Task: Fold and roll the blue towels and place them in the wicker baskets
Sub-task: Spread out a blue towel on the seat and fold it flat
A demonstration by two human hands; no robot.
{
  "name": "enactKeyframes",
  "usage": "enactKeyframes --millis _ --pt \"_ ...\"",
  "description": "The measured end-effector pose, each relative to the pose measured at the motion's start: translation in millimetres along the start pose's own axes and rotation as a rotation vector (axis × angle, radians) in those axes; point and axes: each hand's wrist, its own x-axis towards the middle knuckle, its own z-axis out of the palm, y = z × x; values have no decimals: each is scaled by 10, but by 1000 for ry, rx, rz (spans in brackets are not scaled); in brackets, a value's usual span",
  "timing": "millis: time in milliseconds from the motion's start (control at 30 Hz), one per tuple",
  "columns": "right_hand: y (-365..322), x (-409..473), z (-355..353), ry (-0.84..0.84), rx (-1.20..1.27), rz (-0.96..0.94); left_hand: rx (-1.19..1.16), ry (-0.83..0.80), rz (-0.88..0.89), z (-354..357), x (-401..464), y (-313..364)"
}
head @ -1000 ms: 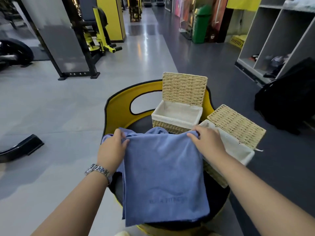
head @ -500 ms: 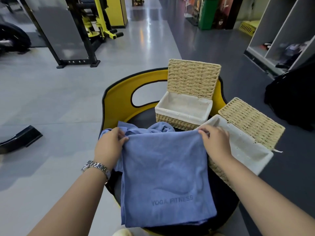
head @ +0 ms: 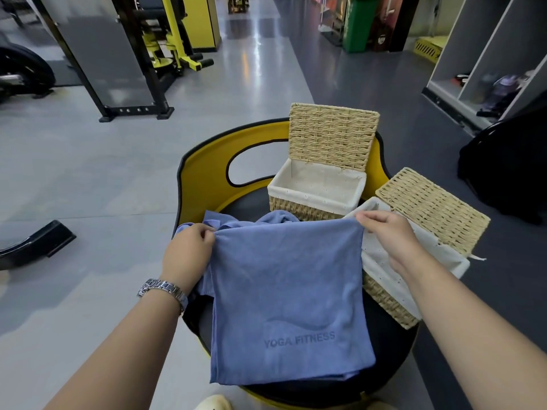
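Note:
A blue towel (head: 288, 294) printed "YOGA FITNESS" lies folded flat over the black seat of a yellow chair (head: 204, 176). My left hand (head: 186, 255) pinches its far left corner and my right hand (head: 384, 235) pinches its far right corner. More blue towel fabric (head: 275, 217) is bunched behind the far edge. Two wicker baskets with white liners and raised lids stand on the seat: one (head: 318, 187) at the back, one (head: 414, 261) at the right under my right wrist. Both baskets look empty.
Gym machines (head: 154, 51) stand on the grey floor at the back left. A black curved part (head: 32, 244) lies on the floor at left. Open shelving (head: 488, 54) and a black bag (head: 509, 173) are at the right. A green bin (head: 358, 22) is far back.
Both hands have pulled the towel's far edge taut and straight, and my right hand has shifted right over the right basket. The camera has tilted down and closer.

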Motion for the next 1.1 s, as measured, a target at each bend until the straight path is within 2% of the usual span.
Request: enactKeyframes --millis 67,233,300,367,467,567,733,833,900,1000,1100 --pt "5 17 -55 4 -46 20 -16 -2 -2 15 -4 -9" --pt "76 19 27 -109 -442 -73 8 18 38 20 -19 -11" --pt "121 23 102 -107 -528 -113 47 36 57 12 -39 -5" --pt "130 16 168 -25 -648 -242 85 46 84 -10 -68 16" --pt "172 -5 293 66 -1033 -591 130 46 109 -39 -92 57" --pt "301 -65 470 26 -1311 -640 150 49 127 -55 -105 67" --pt "288 -86 499 132 -1322 -588 142 19 62 -99 -92 31" --pt "193 -65 380 178 -1193 -530 71 15 -36 -95 -71 9" --pt "133 -34 246 176 -1015 -464 -122 -5 -100 -71 -39 -20" --pt "49 35 53 104 -826 -362 -552 -11 -251 -60 -20 0" --pt "-4 51 -26 82 -793 -337 -723 -4 -317 -102 -67 55"
